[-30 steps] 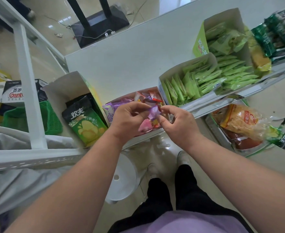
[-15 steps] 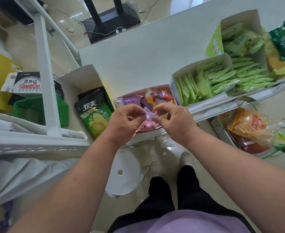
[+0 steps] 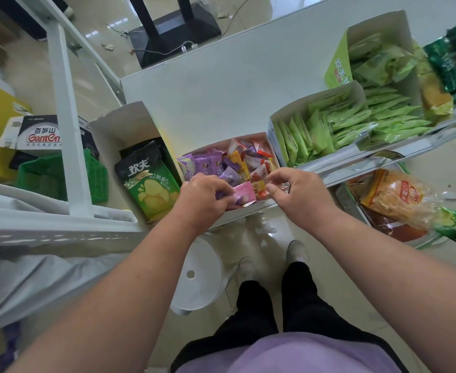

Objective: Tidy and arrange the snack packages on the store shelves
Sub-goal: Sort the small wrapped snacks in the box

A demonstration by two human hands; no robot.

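We judge the small candy packets (image 3: 237,168) in the open box (image 3: 248,138) on the shelf (image 3: 221,98) to be light, soft and slippery, best pinched at a sealed edge. Our left hand (image 3: 202,196) curls its grip on a pink packet (image 3: 244,192) at the box front; our right hand (image 3: 299,192) is curled, seemingly empty. Half a second ago both hands met over one packet; now they are apart.

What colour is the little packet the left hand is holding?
Pink; the packet sits in the left hand over the mixed snack box, seen clearly in the head view.
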